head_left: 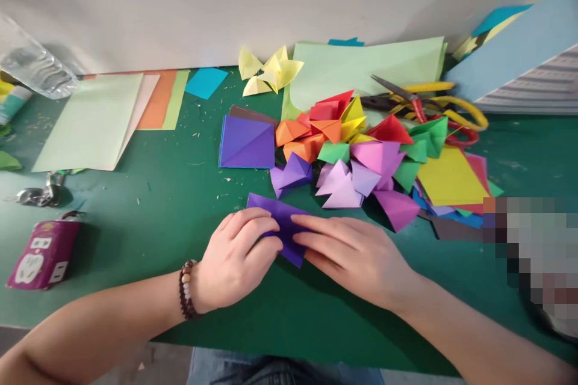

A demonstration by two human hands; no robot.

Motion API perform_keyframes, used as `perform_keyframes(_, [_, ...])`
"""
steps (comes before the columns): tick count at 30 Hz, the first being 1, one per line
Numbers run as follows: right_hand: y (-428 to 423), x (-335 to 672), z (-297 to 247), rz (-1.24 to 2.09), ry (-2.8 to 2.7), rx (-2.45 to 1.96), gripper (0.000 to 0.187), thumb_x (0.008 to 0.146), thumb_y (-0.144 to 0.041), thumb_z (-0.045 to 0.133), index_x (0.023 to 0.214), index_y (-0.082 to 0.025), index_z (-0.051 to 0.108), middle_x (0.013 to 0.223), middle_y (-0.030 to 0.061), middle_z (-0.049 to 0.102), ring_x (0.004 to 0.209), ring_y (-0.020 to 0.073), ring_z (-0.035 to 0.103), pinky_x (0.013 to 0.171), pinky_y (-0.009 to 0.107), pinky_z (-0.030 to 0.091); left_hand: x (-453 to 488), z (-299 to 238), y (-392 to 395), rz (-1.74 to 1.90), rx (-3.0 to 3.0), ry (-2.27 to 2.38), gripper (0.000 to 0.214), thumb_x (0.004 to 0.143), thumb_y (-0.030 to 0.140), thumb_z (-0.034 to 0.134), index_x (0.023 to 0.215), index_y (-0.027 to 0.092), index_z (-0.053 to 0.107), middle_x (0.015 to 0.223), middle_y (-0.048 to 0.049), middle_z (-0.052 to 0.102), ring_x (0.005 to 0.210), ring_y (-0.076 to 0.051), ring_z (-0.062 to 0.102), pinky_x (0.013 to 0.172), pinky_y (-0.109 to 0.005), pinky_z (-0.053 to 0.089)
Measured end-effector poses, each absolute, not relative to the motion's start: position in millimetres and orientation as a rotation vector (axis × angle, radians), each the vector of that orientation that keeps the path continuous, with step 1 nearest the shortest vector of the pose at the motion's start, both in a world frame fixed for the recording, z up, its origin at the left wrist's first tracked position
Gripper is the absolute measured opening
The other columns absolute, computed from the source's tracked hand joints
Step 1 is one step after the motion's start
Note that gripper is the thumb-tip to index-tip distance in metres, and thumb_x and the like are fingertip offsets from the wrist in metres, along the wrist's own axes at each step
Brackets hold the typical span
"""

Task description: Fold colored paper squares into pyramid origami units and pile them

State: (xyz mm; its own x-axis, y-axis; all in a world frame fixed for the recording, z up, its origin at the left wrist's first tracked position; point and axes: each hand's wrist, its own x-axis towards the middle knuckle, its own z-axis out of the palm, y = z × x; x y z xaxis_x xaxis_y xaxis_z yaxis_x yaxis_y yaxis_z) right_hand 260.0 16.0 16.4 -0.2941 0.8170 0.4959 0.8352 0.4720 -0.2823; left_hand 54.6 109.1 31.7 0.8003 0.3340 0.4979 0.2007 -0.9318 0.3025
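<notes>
Left hand [235, 258] is pinching purple paper [282, 212], right hand [356, 252] pressing it flat-fingered; probably best keeping edges aligned while creasing.

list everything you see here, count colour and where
purple paper: 1, purple, front centre, under both hands
square sheets: small stack, purple, behind the hands
folded pieces: many, mixed colours, piled right of centre
yellow folded pieces: few, pale yellow, by the wall
scissors: count unclear, yellow and red handles, behind the pile
flat sheets: several, green, pink, orange, far left
pouch: 1, magenta, left edge
bottle: 1, clear, far left corner
mat: 1, green, under everything
bracelet: 1, dark beads, left wrist
left hand: 1, fingers curled onto the purple paper
right hand: 1, fingers flat on it
</notes>
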Motion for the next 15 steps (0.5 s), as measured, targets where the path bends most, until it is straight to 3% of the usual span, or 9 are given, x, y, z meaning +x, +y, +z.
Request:
perform_keyframes(4, [16.4, 263.0, 18.7, -0.168, -2.222, -1.269, 0.017, 0.088, -0.01, 0.058, 0.095, -0.018, 0.071, 0.096, 0.003, 0.075, 0.07, 0.0144, 0.059, 0.061, 0.031, 0.047, 55.1, 32.2, 103.8, 0.698, 2.775, 0.426, 0.007, 0.087, 0.022, 0.061, 0.082, 0.018, 0.061, 0.096, -0.0018, 0.073, 0.108, -0.02, 0.064, 0.093, -0.036, 0.048])
perform_keyframes(9, [15.6, 262.3, 31.3, -0.215, -2.354, -1.311, 0.027, 0.091, -0.007, 0.048, 0.088, -0.017, 0.072, 0.089, 0.0037, 0.074, 0.069, 0.0146, 0.053, 0.061, 0.031, 0.042, 49.4, 33.7, 86.1, 0.464, 2.948, 0.451, 0.039, 0.088, 0.05, 0.056, 0.089, 0.013, 0.068, 0.109, -0.0108, 0.071, 0.117, -0.033, 0.059, 0.111, -0.056, 0.032])
perform_keyframes(15, [16.1, 266.5, 35.3, -0.041, -2.43, -1.332, 0.033, 0.094, -0.008, 0.041, 0.091, -0.019, 0.072, 0.091, 0.0031, 0.074, 0.071, 0.0156, 0.052, 0.064, 0.032, 0.042, 43.3, 31.3, 74.0, 0.285, 3.064, 0.4, 0.046, 0.088, 0.044, 0.059, 0.112, 0.006, 0.065, 0.119, -0.0127, 0.067, 0.117, -0.033, 0.058, 0.094, -0.043, 0.052])
